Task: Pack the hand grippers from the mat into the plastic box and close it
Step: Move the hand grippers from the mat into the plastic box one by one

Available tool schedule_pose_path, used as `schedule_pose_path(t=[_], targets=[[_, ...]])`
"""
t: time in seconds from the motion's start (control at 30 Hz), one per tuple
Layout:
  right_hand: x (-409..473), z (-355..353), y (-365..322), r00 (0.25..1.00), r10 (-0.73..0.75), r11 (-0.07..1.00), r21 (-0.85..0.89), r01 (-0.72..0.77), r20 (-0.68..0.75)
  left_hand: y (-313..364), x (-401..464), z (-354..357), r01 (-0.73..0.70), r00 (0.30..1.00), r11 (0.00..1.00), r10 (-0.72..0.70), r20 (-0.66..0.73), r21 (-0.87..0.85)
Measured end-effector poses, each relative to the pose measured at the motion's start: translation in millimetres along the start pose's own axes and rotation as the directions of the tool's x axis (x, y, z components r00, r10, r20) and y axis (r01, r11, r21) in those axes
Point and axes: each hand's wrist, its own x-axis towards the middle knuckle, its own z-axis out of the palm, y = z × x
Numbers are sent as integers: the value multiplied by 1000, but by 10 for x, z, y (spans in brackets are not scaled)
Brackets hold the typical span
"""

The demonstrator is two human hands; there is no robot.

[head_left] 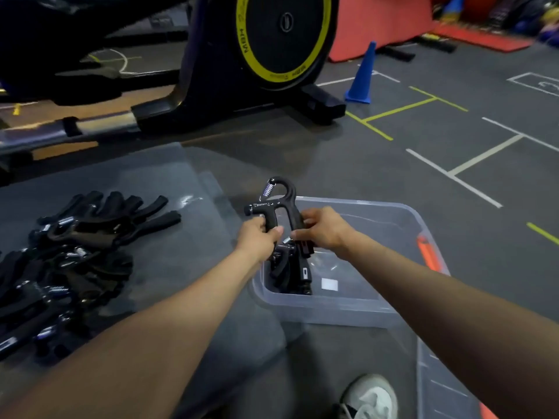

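While both hands met above the near-left corner of the plastic box [357, 309], I saw them share one hand gripper [276, 204], spring end up. My left hand [257, 237] had its grip curled round one handle; my right hand [323, 226] pinched the other handle. A few grippers [290, 272] already lay inside the box below. The pile of grippers [69, 261] waited on the grey mat [169, 252] to the left, well apart. The lid [444, 391] lay near the shoe [370, 397].

A gym: exercise bike [272, 55], cone [361, 77], marked floor [453, 140].
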Motion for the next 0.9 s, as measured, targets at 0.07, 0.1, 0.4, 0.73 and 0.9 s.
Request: schedule_pose_path(t=[0.07,0.1,0.4,0.73,0.9], targets=[[47,-63,83,998,41,998,-51,-43,-52,-37,84,160,25,1000,1000,-25,19,-13],[72,-92,132,996,51,995,-81,-57,-73,-65,149,228,30,999,1000,-29,28,-4],[512,-153,647,961,191,947,-221,-234,-198,-199,401,275,-119,993,827,100,65,549],[1014,297,1096,932,331,858,-364,-363,-150,-558,585,62,-60,993,706,114,-30,706],[1135,424,1159,917,377,841,-367,-397,-129,-629,625,28,-65,995,742,102,-16,667]])
